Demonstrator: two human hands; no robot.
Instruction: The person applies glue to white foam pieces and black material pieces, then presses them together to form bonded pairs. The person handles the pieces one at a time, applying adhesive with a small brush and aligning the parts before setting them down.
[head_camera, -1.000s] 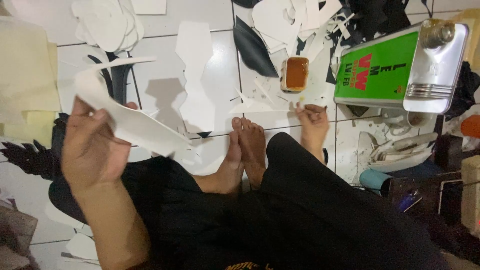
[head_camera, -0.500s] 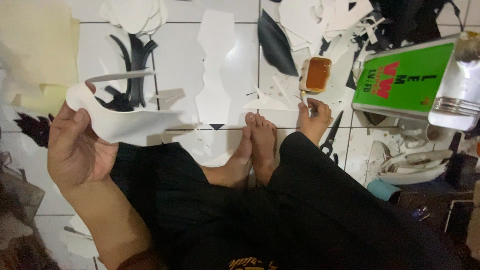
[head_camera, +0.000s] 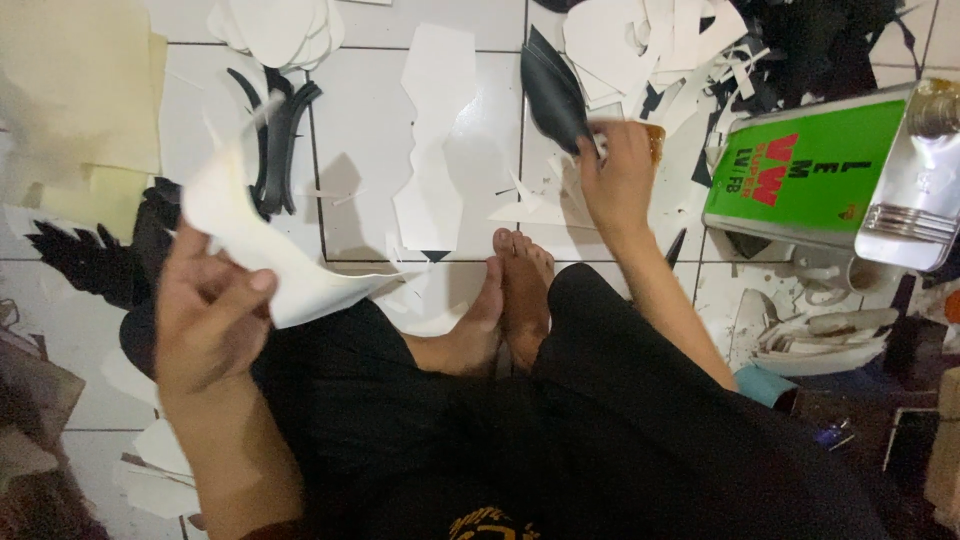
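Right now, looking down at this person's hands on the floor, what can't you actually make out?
Head view only:
- The small amber container: mostly hidden behind the right hand, so its contents and what the fingers grip are unclear.
- The white cut sheet: its upper tip is motion-blurred; the left hand covers its lower end.
- The green can: its silver end is cut off by the right edge.
- The dark scraps at the top: too tangled to tell apart.

Green can on tile floor; long white cutout; black strips; cream sheets; scrap heap.
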